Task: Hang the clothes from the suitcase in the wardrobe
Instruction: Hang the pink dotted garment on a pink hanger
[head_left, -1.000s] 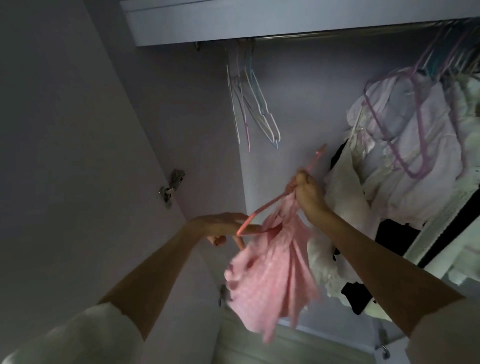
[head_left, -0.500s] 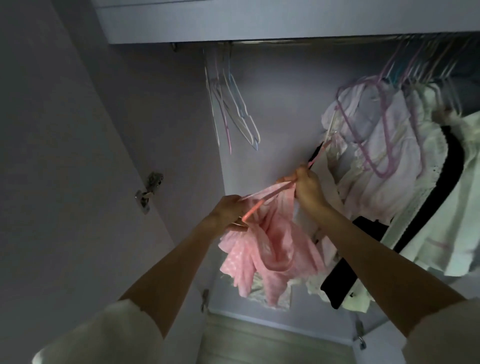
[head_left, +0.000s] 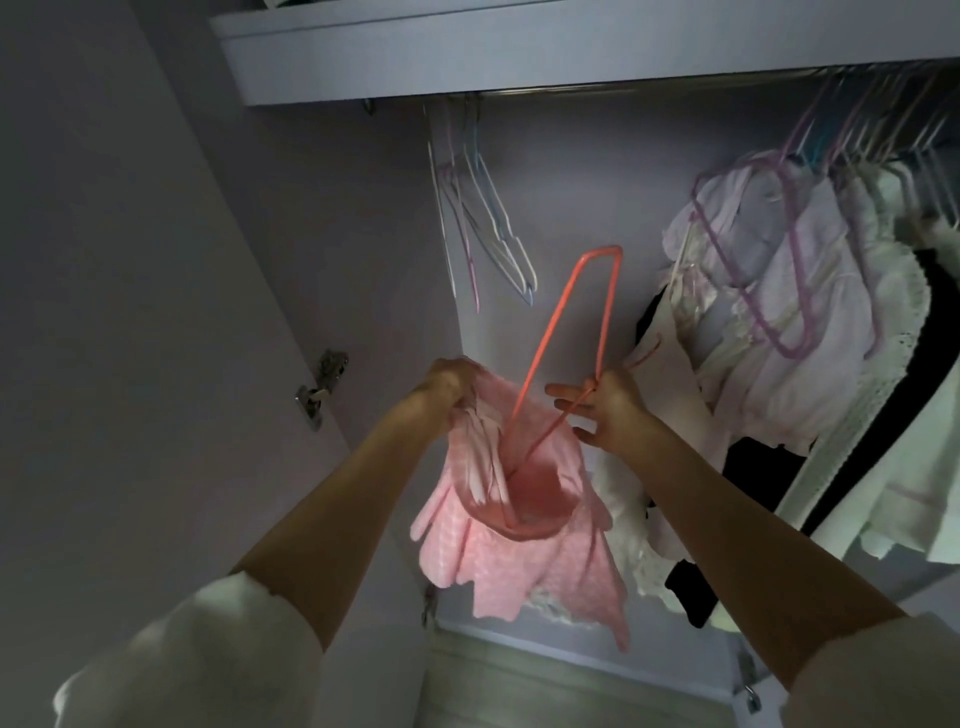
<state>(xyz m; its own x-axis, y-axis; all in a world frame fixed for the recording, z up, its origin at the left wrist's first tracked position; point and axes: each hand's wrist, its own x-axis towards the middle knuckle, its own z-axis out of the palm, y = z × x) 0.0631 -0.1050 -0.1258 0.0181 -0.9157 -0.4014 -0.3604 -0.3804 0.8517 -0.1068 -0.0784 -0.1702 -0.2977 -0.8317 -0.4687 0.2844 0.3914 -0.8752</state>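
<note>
1. Our left hand grips the pink garment by its opening, in front of the open wardrobe.
2. Our right hand pinches the orange hanger, its lower end inside the garment; we judge threading under way.
3. Next, seat the shoulders, then hook onto the rail.
4. We see no readable writing.

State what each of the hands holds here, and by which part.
Left hand grips the pink checked garment at its top edge; right hand pinches the coral plastic hanger near its hook end.
</note>
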